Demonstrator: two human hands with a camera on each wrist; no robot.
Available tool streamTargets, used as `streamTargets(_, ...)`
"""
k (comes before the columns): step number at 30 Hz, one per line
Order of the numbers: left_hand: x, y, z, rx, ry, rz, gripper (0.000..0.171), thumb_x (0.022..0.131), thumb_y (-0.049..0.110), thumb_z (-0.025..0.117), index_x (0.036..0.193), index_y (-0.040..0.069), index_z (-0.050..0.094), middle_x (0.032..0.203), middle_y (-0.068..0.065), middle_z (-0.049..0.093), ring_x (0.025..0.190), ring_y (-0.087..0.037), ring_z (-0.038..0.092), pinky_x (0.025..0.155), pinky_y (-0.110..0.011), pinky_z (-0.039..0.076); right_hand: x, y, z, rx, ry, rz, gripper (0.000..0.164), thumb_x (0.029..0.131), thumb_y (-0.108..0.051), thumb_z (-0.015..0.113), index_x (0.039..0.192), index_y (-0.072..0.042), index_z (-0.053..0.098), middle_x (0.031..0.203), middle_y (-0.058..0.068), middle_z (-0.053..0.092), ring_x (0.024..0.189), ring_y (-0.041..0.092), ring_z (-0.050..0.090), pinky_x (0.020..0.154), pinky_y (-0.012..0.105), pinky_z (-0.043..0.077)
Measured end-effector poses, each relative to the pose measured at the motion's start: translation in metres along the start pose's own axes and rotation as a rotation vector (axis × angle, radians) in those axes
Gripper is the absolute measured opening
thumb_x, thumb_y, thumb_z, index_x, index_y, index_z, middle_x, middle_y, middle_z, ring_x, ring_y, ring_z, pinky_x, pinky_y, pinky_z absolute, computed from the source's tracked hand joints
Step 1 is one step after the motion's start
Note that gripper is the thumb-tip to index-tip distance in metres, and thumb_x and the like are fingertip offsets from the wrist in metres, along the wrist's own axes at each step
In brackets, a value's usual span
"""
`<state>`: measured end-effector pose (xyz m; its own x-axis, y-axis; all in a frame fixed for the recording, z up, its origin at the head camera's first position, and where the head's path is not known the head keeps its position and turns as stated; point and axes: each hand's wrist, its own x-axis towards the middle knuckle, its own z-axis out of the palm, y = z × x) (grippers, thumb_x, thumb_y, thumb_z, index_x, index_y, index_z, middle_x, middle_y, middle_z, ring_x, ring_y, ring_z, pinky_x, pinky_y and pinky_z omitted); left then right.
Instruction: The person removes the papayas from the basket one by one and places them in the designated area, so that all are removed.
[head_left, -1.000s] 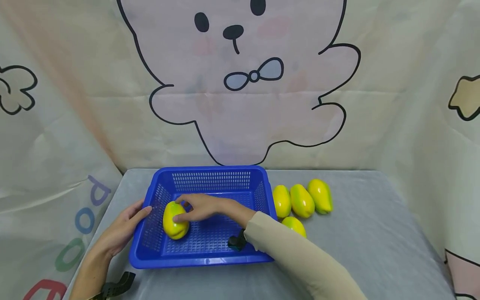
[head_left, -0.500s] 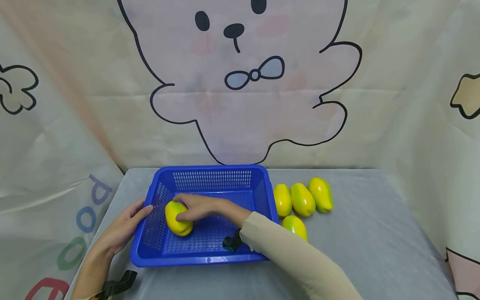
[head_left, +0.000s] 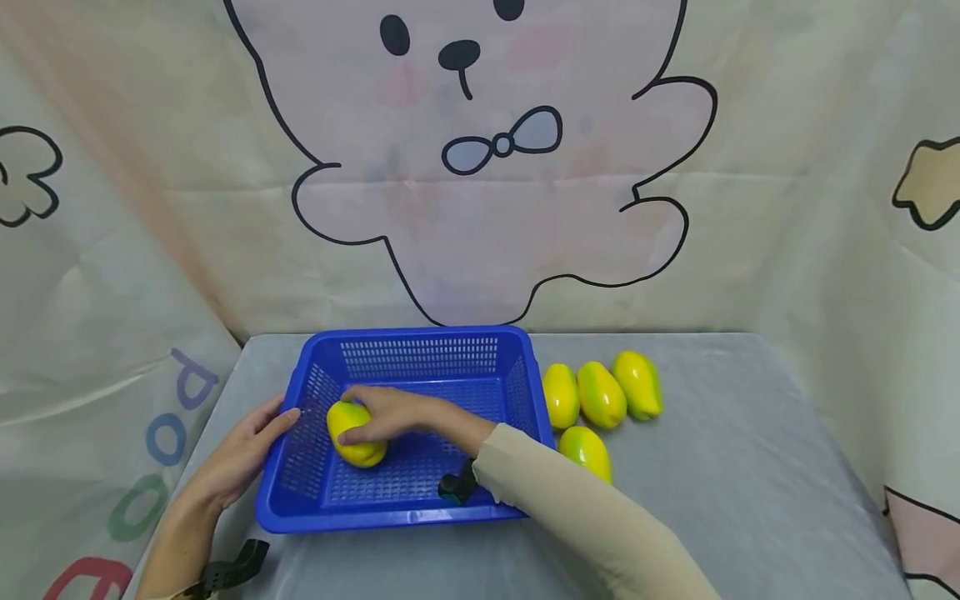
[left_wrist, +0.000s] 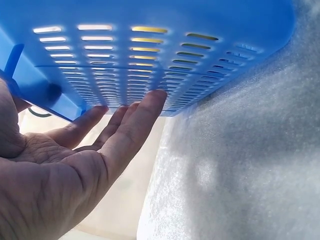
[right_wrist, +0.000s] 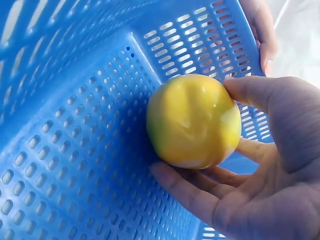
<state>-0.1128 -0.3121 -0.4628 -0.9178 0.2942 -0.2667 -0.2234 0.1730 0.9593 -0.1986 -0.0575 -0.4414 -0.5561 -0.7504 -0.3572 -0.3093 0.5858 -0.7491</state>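
A yellow-green papaya [head_left: 351, 427] is in the left part of a blue plastic basket [head_left: 408, 518]. My right hand [head_left: 390, 414] holds it, thumb on one side and fingers on the other, as the right wrist view shows of the papaya [right_wrist: 192, 120]. Whether the fruit touches the basket floor I cannot tell. At the basket's left side, my left hand [head_left: 243, 454] grips the rim with its thumb over the edge. In the left wrist view its fingers [left_wrist: 132, 127] lie along the outside of the slotted wall [left_wrist: 145, 55].
Several more papayas lie on the grey cloth [head_left: 720, 467] just right of the basket. The closest to me is one papaya [head_left: 587, 452] partly beside my right sleeve [head_left: 585, 508]. A printed curtain [head_left: 480, 250] stands behind the table.
The papaya in my right hand has shifted slightly right and away from me inside the basket, and its lean has changed. My left hand stays at the rim. The view has drifted a little.
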Motion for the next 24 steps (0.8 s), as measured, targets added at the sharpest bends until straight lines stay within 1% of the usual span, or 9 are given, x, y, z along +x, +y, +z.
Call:
streamTargets(3,-0.001,0.0,-0.001,-0.001,0.006,-0.002,0.065,0.116,0.032,0.039,0.165,-0.004,0.014,0.118,0.005,0.073,0.099,-0.017,0.076,0.085,-0.036,0.066,-0.001,0.0,-0.002,-0.026,0.008,-0.025,0.066,0.097,-0.038,0.074,0.154,-0.015,0.049,0.134,0.005,0.064,0.106,0.011,0.059,0.086,0.021,0.053)
streamTargets(8,-0.001,0.001,-0.001,0.005,-0.009,-0.005,0.066,0.117,0.032,0.037,0.165,-0.005,0.012,0.119,0.003,0.072,0.1,-0.018,0.077,0.086,-0.038,0.066,-0.004,0.0,-0.006,-0.052,0.023,-0.045,0.067,0.096,-0.038,0.075,0.153,-0.015,0.05,0.133,0.004,0.066,0.105,0.01,0.061,0.084,0.02,0.053)
streamTargets(12,0.0,0.003,-0.001,0.015,0.01,-0.007,0.066,0.116,0.033,0.038,0.166,-0.004,0.013,0.118,0.001,0.072,0.097,-0.017,0.077,0.084,-0.038,0.067,-0.008,0.0,-0.01,-0.064,0.033,-0.064,0.067,0.097,-0.038,0.074,0.155,-0.016,0.048,0.136,0.006,0.066,0.107,0.011,0.061,0.085,0.02,0.054)
streamTargets(17,0.001,0.004,0.0,0.02,0.024,-0.02,0.067,0.116,0.033,0.039,0.166,-0.003,0.013,0.118,0.001,0.071,0.098,-0.017,0.076,0.084,-0.038,0.066,-0.014,0.0,-0.014,-0.075,0.025,-0.068,0.069,0.099,-0.037,0.072,0.158,-0.018,0.045,0.143,0.006,0.063,0.111,0.012,0.061,0.087,0.02,0.054)
streamTargets(20,0.0,0.004,0.0,0.024,0.035,-0.024,0.066,0.116,0.033,0.039,0.166,-0.004,0.014,0.117,0.001,0.071,0.097,-0.017,0.076,0.084,-0.037,0.066,-0.017,0.0,-0.015,-0.067,0.029,-0.084,0.069,0.099,-0.037,0.072,0.159,-0.018,0.044,0.144,0.006,0.062,0.113,0.012,0.061,0.087,0.02,0.055)
streamTargets(24,-0.001,0.002,0.0,0.024,0.037,-0.019,0.066,0.116,0.033,0.039,0.165,-0.004,0.014,0.118,0.002,0.071,0.097,-0.017,0.076,0.084,-0.037,0.066,-0.024,-0.001,-0.019,-0.062,0.055,-0.101,0.069,0.098,-0.036,0.073,0.158,-0.017,0.045,0.143,0.006,0.063,0.115,0.013,0.062,0.088,0.02,0.055)
